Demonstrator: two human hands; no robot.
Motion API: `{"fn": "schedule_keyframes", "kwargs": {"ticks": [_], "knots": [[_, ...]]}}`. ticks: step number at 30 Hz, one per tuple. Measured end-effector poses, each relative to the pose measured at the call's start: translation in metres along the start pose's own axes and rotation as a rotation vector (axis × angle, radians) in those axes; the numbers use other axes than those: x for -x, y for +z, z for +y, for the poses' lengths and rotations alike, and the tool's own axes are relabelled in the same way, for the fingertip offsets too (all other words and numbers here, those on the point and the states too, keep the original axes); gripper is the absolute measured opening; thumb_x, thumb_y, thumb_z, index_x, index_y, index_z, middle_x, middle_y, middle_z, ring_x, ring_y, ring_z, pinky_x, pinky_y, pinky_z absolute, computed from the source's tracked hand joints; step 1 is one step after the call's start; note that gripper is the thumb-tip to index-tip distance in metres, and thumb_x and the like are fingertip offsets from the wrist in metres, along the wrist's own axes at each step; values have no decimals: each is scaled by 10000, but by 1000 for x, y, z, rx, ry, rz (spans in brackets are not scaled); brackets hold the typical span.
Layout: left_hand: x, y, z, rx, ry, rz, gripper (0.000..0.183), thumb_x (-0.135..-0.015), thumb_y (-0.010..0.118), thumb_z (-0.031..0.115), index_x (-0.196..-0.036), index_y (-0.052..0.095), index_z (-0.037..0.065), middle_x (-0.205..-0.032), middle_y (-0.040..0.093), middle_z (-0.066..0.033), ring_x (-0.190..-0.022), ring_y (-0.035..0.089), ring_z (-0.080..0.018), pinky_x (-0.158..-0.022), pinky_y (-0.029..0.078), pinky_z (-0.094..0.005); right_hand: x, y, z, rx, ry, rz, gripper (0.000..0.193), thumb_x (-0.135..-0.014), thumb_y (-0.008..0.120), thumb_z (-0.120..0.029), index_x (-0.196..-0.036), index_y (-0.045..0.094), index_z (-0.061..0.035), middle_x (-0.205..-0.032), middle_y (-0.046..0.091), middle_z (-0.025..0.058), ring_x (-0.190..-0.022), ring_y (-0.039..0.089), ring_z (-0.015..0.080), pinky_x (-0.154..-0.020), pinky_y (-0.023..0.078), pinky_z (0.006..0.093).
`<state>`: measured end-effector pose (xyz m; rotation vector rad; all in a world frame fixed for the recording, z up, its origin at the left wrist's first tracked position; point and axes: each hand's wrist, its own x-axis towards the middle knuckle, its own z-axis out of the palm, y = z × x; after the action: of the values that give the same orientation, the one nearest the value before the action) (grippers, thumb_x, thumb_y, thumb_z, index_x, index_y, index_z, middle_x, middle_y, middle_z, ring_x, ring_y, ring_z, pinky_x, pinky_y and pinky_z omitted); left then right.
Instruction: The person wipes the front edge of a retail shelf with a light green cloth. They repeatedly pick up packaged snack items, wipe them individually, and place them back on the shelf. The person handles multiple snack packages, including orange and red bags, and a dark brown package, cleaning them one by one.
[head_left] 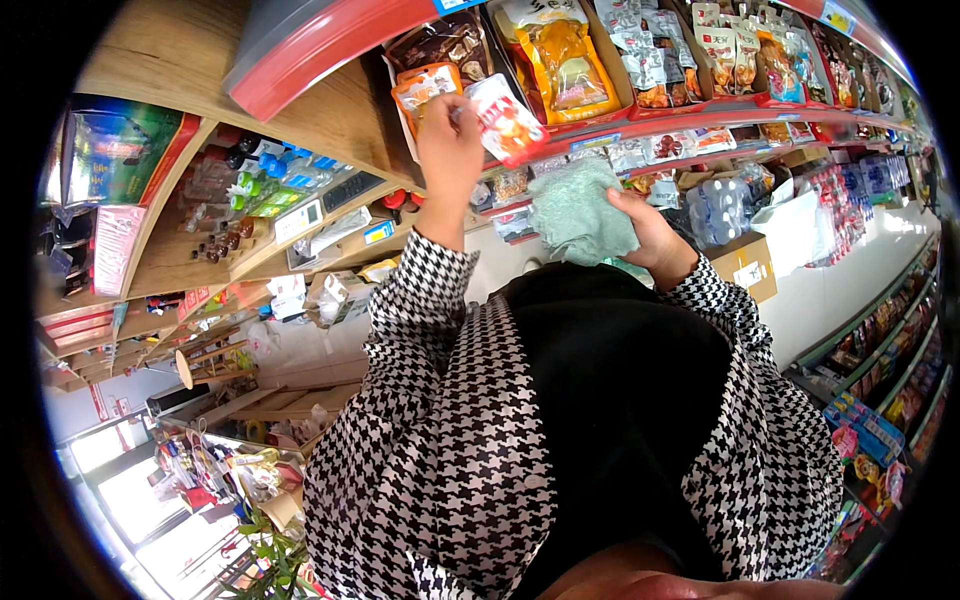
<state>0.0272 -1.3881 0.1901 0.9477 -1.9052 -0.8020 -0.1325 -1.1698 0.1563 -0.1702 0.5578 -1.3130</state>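
Pinched in my left hand (448, 145) is a red and white snack packet (505, 122), blurred a little, in front of the shelf. Right beside that hand, an orange snack packet (425, 88) stands in an open carton on the shelf. A crumpled pale green cloth (583, 210) hangs from my right hand (650, 232), which is closed on its edge, the thumb on top and the other fingers mostly hidden. Just right of the packets sits a large yellow food pouch (565, 62) in its own carton.
Red-edged shelves (640, 130) run across the top, with several cartons of packaged snacks. A wooden shelf (165, 240) with small bottles stands at the left. Bottled water (718, 210) and a cardboard box (748, 268) are on the right. Another snack rack (890, 350) lines the far right.
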Motion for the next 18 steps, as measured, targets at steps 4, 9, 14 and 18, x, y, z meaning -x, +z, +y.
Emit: {"fn": "schedule_keyframes", "kwargs": {"ticks": [4,9,14,18], "knots": [[-26,-4,-3,-147,84,89,158,-911,619,160,-936,604,5,-826,657,-148,-721,637,-281,-658,492,-366,0,-8,2,-33,-10,8,471,-972,532,-313,-1334,475,-18,-1276,587,132,-1165,581,268,-1012,451,421],[-37,8,-16,-221,98,6,202,-921,623,214,-960,623,16,-829,661,-133,-727,635,-234,-670,488,-347,0,-12,5,-36,-50,33,462,-970,535,-312,-1323,487,-18,-1253,601,128,-1143,592,270,-999,458,421],[-33,22,-21,-387,58,-149,199,-926,574,162,-1097,600,65,-971,693,-140,-844,661,-316,-728,507,-407,3,-13,5,-26,-64,75,479,-964,543,-319,-1335,473,-24,-1268,587,130,-1156,578,276,-1006,447,421],[-31,26,-28,-528,79,-284,246,-913,577,140,-1148,615,79,-997,692,-131,-894,654,-322,-777,515,-421,2,-12,7,-25,-81,74,520,-954,554,-338,-1355,444,-25,-1299,561,137,-1189,550,283,-1017,431,424]]}}
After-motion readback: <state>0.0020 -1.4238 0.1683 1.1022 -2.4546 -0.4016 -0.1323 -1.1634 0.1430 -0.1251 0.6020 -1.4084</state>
